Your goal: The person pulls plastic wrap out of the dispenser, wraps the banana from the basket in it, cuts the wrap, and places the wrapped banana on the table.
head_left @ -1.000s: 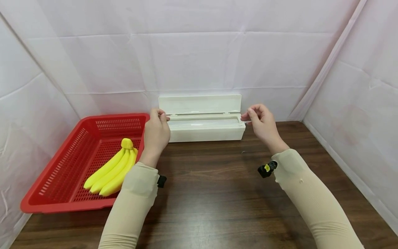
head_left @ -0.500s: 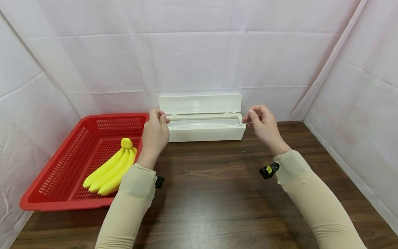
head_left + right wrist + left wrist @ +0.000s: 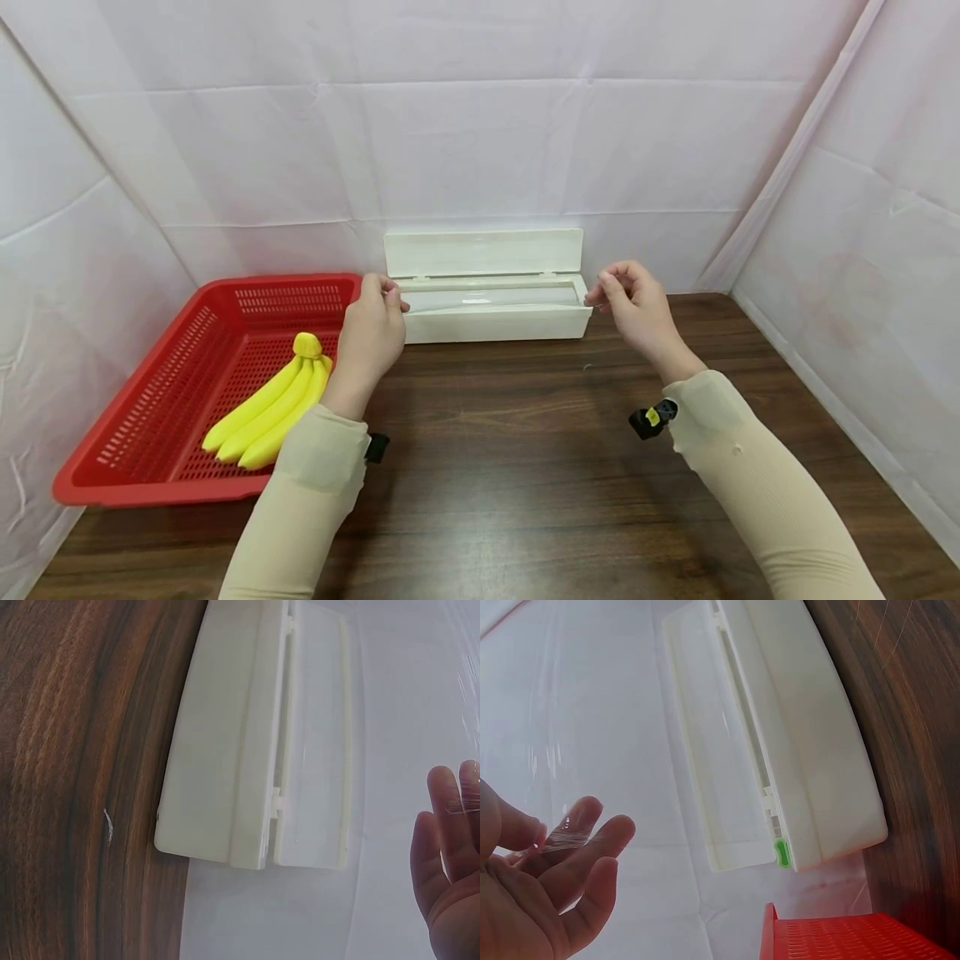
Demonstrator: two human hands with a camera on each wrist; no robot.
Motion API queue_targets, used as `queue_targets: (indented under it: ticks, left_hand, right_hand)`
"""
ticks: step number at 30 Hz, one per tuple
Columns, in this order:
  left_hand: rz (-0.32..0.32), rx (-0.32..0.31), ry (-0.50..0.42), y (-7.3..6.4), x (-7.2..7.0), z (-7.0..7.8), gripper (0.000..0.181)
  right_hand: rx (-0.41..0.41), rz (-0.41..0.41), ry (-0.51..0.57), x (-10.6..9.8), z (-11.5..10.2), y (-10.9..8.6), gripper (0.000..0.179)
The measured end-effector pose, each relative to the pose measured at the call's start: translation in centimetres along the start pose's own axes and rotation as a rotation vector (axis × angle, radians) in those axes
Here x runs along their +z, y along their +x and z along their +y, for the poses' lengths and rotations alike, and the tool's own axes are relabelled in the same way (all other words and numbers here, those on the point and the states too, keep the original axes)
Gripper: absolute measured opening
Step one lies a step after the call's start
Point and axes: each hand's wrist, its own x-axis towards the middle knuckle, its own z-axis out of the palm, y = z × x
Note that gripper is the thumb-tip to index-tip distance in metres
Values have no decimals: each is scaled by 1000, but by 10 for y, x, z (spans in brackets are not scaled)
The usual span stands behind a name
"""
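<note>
A long white cling film box (image 3: 495, 325) stands by the back wall, its lid (image 3: 483, 252) tipped up. My left hand (image 3: 372, 329) is at the box's left end, pinching clear cling film (image 3: 570, 838) between thumb and fingers, as the left wrist view shows. At the other end, my right hand (image 3: 637, 308) pinches the opposite side of the film. The sheet stretches between both hands, over the open box; it is nearly invisible except for shiny creases.
A red plastic basket (image 3: 71, 483) sits on the left, holding a bunch of yellow bananas (image 3: 277, 412). A small pale scrap (image 3: 109, 826) lies on the brown wooden table (image 3: 510, 467). White cloth walls (image 3: 480, 150) close in the back and sides.
Both hands have drifted slightly down and toward me, still pinching the film. The box, basket and bananas stay where they were.
</note>
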Motion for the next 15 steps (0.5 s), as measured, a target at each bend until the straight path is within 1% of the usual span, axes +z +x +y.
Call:
queue_targets:
  ticks: [7,11,15]
  left_hand:
    - [-39,-4,17,-9,-1,-1,20]
    - [-46,-4,32,-12,-1,-2,19]
    - [-53,1,51,-14,-1,-3,18]
  right_hand:
    - [-15,-5,1,1,21,1,21]
    - [-22,-11,2,2,25,-1,27]
    - [-21,-9,10,3,26,-3,27]
